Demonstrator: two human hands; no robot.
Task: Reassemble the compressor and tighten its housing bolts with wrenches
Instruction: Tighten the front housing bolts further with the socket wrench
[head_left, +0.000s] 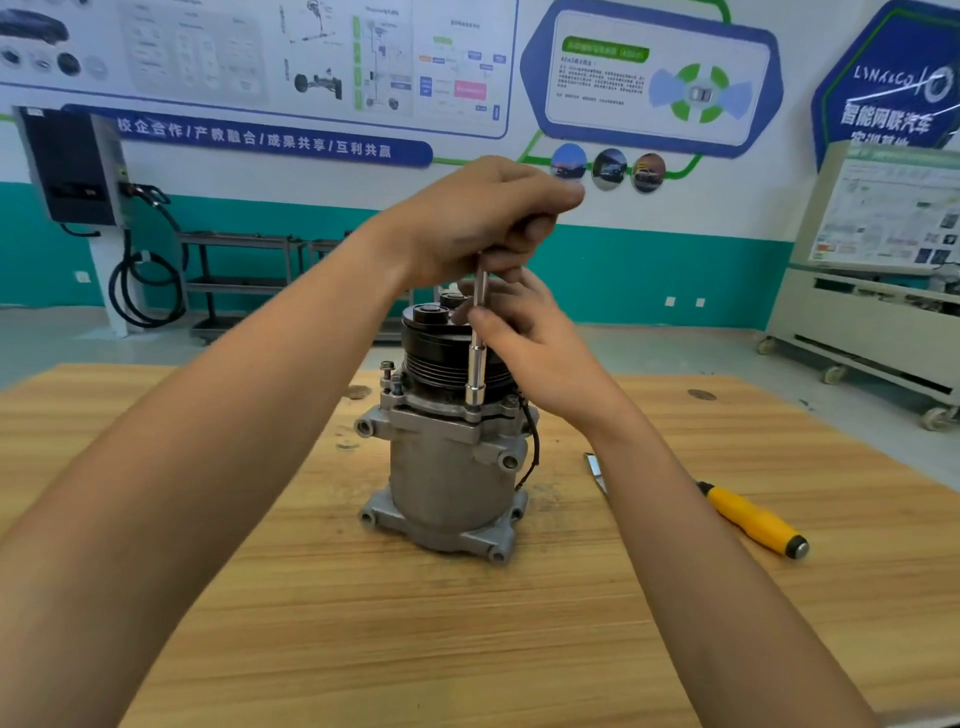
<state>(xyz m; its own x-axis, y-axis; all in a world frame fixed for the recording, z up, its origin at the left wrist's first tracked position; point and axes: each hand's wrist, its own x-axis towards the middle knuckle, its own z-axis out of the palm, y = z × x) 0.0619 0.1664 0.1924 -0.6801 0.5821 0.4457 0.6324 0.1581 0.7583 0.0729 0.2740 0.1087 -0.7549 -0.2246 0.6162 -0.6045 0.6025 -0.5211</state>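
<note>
One wooden surface (467, 649) is seen nearest, and on it, to the right, one yellow-handled tool (753, 519) is laid, with one flat metal piece (594, 467) just beside the right forearm, partly hidden so that its kind cannot be told. At the middle of the surface one compressor (447, 467) is stood upright, its black pulley (436, 353) uppermost. The housing parts are already stacked together, so the reassembly is judged largely done and the bolt tightening under way. One socket wrench (477, 364) is held upright with its socket seated at the front of the upper flange, the bolt there being hidden beneath the socket. At the left of the flange one raised bolt (387, 370) is seen standing proud, with a second head possibly just beside it, so at least that one is judged left to be driven down; bolts at the far side cannot be counted. Two hands are counted: the right hand (530, 338) is curled, its fingertips pinching the wrench shaft midway, and the left hand (483, 218) is closed round the top of the wrench. Farther off, one wall-mounted charger (72, 166) and one wheeled cabinet (872, 312) are seen by the wall
</note>
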